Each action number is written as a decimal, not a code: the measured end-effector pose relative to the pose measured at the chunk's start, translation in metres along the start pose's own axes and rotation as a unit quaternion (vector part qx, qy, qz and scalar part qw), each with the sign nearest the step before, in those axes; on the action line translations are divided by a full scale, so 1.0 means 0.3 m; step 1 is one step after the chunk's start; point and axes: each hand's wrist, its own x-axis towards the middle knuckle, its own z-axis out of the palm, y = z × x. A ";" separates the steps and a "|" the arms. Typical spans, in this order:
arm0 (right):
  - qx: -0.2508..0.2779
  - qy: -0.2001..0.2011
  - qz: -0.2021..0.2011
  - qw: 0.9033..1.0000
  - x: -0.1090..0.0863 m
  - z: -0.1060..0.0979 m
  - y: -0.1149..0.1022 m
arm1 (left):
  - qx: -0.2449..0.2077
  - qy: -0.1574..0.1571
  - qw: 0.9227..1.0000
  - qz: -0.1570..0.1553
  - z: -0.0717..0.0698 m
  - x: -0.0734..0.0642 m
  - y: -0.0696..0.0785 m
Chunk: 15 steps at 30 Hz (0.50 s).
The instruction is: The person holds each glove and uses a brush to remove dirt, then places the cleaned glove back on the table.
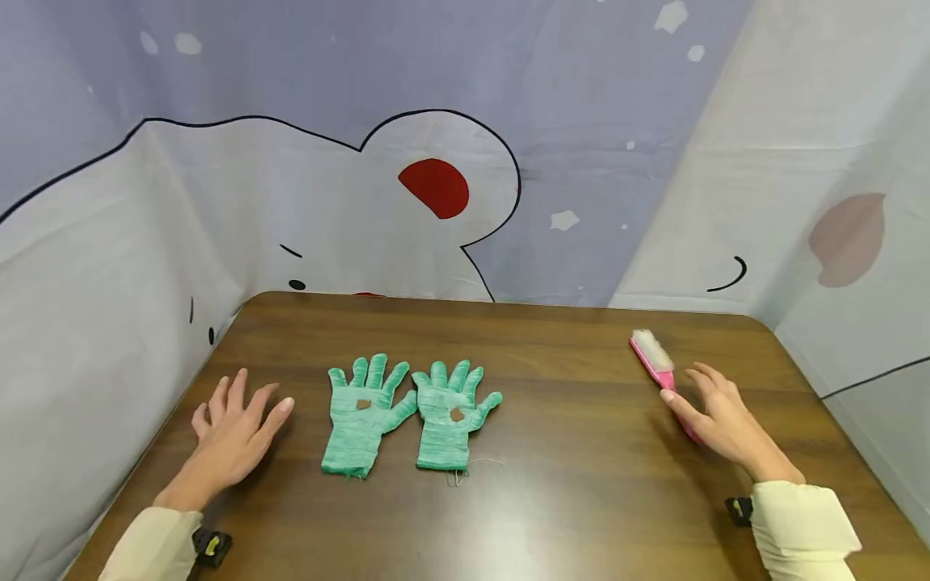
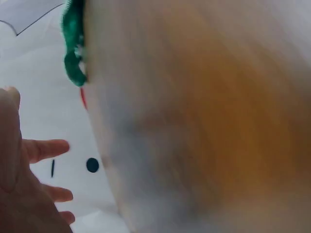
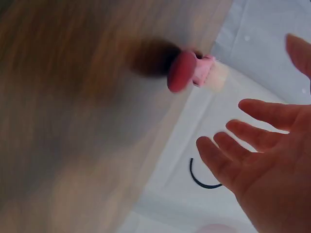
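Observation:
Two green knit gloves lie flat side by side on the wooden table, fingers pointing away: a left glove point(image 1: 356, 428) and a right glove point(image 1: 445, 432), each with a brown patch. To the left of them is my left hand point(image 1: 231, 442), fingers spread and holding nothing. On the right lies a pink brush point(image 1: 652, 353) with pale bristles facing up. My right hand point(image 1: 726, 420) is over its handle, partly covering it in the head view. In the right wrist view the right hand's fingers point(image 3: 262, 114) are spread, apart from the brush's rounded pink handle end point(image 3: 182, 72).
The brown table point(image 1: 567, 452) has rounded far corners. A patterned curtain point(image 1: 567, 145) hangs right behind its far edge and along both sides. Loose threads point(image 1: 456, 478) trail from the right glove's cuff. Both sleeves are cream, with a small dark wrist device point(image 1: 211, 547) at the left cuff.

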 end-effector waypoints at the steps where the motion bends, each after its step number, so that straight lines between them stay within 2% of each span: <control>1: -0.001 0.009 -0.004 1.000 0.004 0.005 0.003 | -0.012 0.010 1.000 0.000 0.001 0.007 0.010; 4: -0.004 0.034 -0.006 0.999 0.013 0.020 0.011 | -0.043 0.026 0.999 -0.001 0.004 0.023 0.043; 7: 0.000 0.040 0.009 0.999 0.020 0.034 0.010 | -0.060 0.040 0.997 0.003 0.011 0.031 0.074; 12: 0.026 0.029 0.048 0.998 0.035 0.055 -0.005 | -0.063 0.080 0.994 0.046 0.016 0.036 0.123; 15: 0.034 0.031 0.060 0.997 0.040 0.056 -0.012 | -0.082 0.102 0.989 0.070 0.019 0.043 0.164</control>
